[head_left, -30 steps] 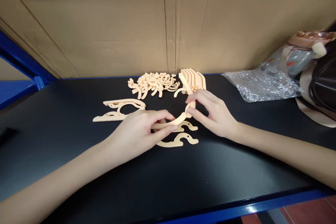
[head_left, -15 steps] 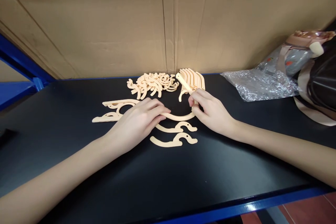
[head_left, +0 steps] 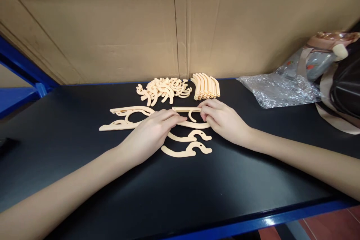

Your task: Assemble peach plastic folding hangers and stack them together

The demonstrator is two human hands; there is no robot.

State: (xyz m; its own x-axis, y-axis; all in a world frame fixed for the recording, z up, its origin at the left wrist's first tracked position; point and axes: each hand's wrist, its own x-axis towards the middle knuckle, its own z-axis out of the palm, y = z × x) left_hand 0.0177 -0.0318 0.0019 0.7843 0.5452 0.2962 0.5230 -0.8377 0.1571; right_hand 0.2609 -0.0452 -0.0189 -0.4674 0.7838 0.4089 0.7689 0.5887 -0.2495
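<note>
Between my two hands is a pale beige folding hanger (head_left: 194, 125), with a curved lower arm, a straight upper arm and a small hook. My right hand (head_left: 222, 116) is closed around its right end, which the fingers hide. The fingers of my left hand (head_left: 157, 127) pinch its left end. Just below lie two flat curved pieces with hooked ends, an upper one (head_left: 182, 138) and a lower one (head_left: 180, 153). Left of my left hand, folded hanger parts (head_left: 118, 125) rest on the black tabletop (head_left: 168, 195), partly covered by that hand.
Behind my hands are a loose heap of curved hook pieces (head_left: 165, 88) and a neat row of arm pieces (head_left: 206, 86). A clear plastic bag (head_left: 284, 90), a water bottle (head_left: 317, 56) and a dark bag (head_left: 344, 86) are at the right. A cardboard wall (head_left: 112, 26) stands behind.
The hanger's upper arm, which pointed up and away from my right hand, has swung down to the left and now lies level above the curved arm. My left hand has barely moved.
</note>
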